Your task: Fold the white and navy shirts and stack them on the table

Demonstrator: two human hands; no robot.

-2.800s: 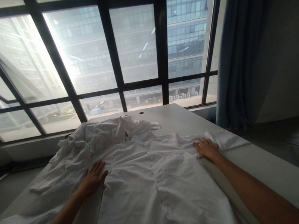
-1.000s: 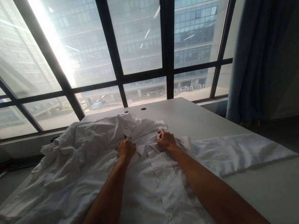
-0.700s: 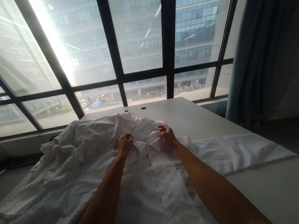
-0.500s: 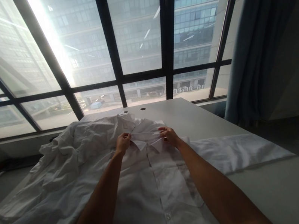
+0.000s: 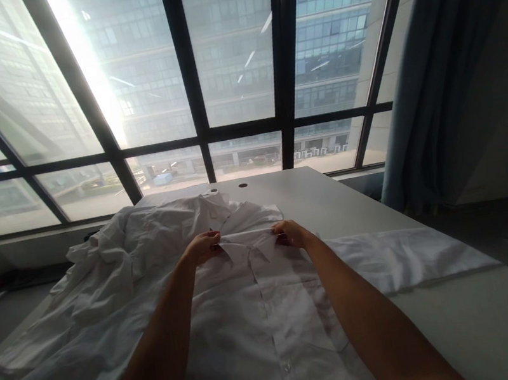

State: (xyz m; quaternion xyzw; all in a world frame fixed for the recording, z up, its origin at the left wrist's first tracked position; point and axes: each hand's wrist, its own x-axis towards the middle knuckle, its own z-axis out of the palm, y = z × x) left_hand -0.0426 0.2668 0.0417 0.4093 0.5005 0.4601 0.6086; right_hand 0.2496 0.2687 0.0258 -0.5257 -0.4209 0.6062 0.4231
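A white button-up shirt (image 5: 238,334) lies front up on the table, its collar at the far end and a button line down the middle. My left hand (image 5: 205,246) pinches the left end of the shirt's collar (image 5: 247,237). At the collar's other end, my right hand (image 5: 290,234) has its fingers closed on the cloth. Between the two hands the collar's fold is stretched into a nearly straight line, with both points hanging toward me. One sleeve (image 5: 404,256) lies stretched out to the right.
Rumpled white cloth (image 5: 146,239) is heaped at the left, beside the shirt. The white table (image 5: 323,198) reaches to the dark-framed window (image 5: 244,128) and has two round holes near its far edge. A blue-grey curtain (image 5: 418,100) hangs at the right.
Both hands have drawn slightly toward me with the collar, whose folded edge now looks straighter and tighter. My left hand has also shifted a little left.
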